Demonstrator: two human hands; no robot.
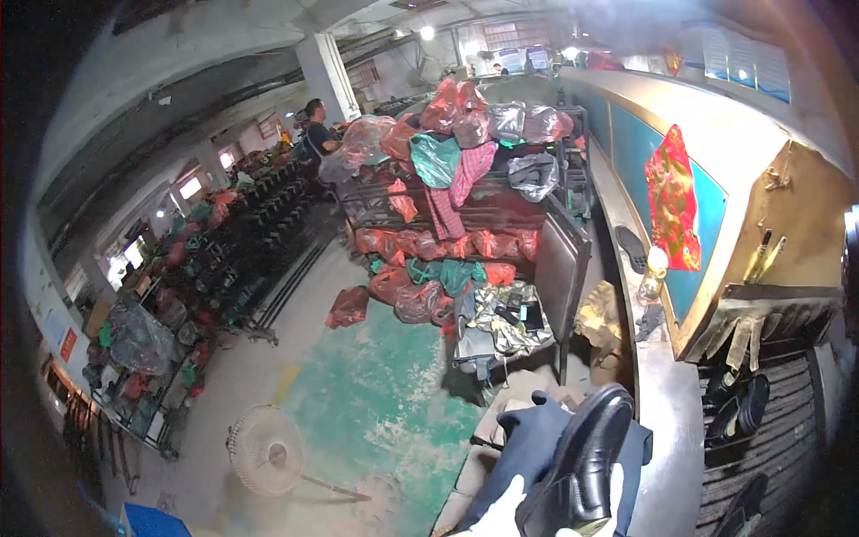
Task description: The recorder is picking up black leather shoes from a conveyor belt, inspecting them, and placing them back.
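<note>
Left hand point(502, 514) and right hand point(616, 491) flank the black shoe point(592, 455) at 5 o'clock, fingers seemingly clasping both sides for steadiness

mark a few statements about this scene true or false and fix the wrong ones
1. White-gloved left hand and right hand flank glossy black leather footwear. True.
2. The round wire-caged fan stands on a metal counter. False: it stands on the floor.
3. A shiny red-and-gold sheet hangs against the blue panel. True.
4. The distant person wears a white top. False: the top is dark.
5. Pinkish-red checked cloth hangs beside a green plastic bag. True.
</note>
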